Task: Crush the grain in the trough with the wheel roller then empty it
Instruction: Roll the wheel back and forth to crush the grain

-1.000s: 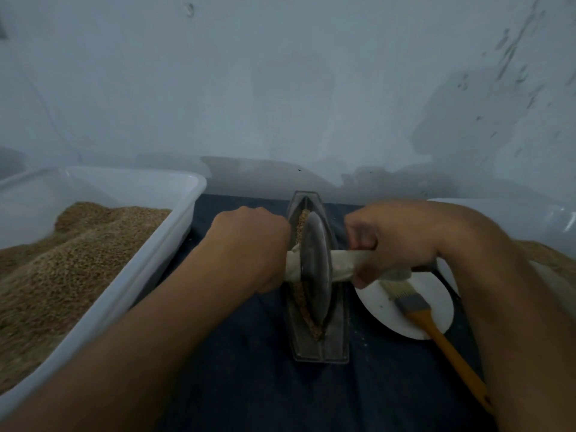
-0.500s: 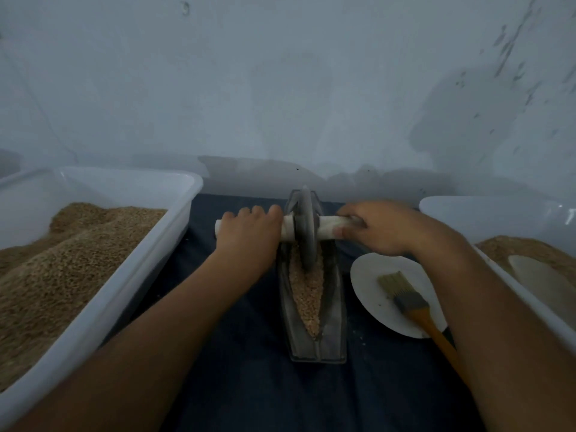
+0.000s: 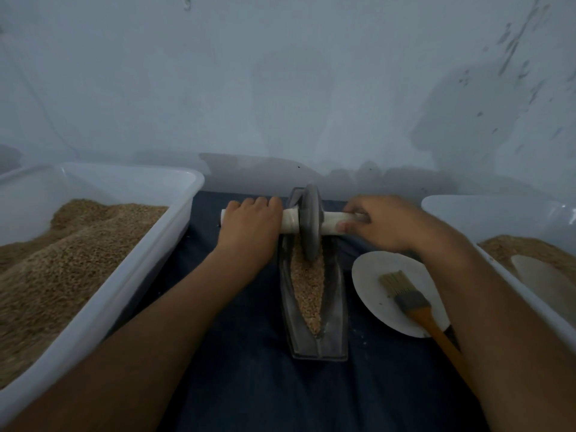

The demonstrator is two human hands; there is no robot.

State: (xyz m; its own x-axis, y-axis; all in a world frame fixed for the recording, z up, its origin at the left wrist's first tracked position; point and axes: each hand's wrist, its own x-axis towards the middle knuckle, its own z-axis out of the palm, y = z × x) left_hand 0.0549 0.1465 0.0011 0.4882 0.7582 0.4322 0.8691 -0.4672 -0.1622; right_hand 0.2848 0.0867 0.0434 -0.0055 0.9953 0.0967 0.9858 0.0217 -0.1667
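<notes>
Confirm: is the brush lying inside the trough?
No, the brush lies with its bristles on the white plate, to the right of the trough, which holds only grain.

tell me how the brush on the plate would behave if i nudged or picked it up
The brush looks light, with a slim handle. Its bristles would likely flex while the handle stays stiff. It lies with its head on the white plate and its handle overhanging the rim, so a nudge might pivot or slide it off.

The wheel roller (image 3: 310, 222) has travelled from mid-trough (image 3: 314, 307) to its far end; both hands followed on the axle; the grain (image 3: 307, 291) now lies uncovered along the trough's near stretch.
</notes>
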